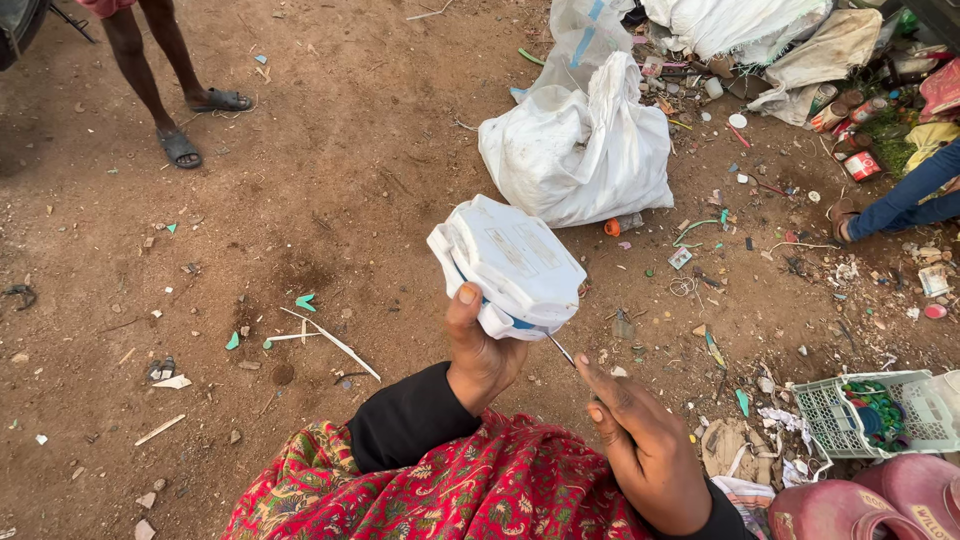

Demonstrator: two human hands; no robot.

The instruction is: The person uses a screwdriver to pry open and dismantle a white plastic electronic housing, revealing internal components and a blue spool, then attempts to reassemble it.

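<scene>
At the bottom of the frame lies red patterned cloth (450, 495) with green and yellow figures, with black sleeves coming out over it. The right hand (645, 445), lower centre-right, has its fingers closed narrowly around a thin metal tool (560, 349), whose tip points up and left into the underside of the white plastic casing (512, 262). The left hand (480, 350), just left of it, grips that casing from below, thumb pressed on its near edge and the other fingers hidden behind it. The casing sits at the centre of the frame, tilted, flat and rounded, with a blue seam showing along its lower edge.

In the lower right corner are two pink plastic containers (870, 505) and, just above them, a pale green basket (880, 412) holding small green, blue and red bits. Crumpled paper and scraps lie on the brown dirt ground (330, 180) beside it. Left of centre, thin white sticks (335, 342) and teal fragments lie scattered.

Further up, a full white sack (580, 150) stands above the casing, with more sacks and mixed rubbish behind it in the upper right. At the right edge a person's blue-trousered leg (910, 195) reaches in. In the upper left another person's bare legs stand in grey sandals (200, 125).
</scene>
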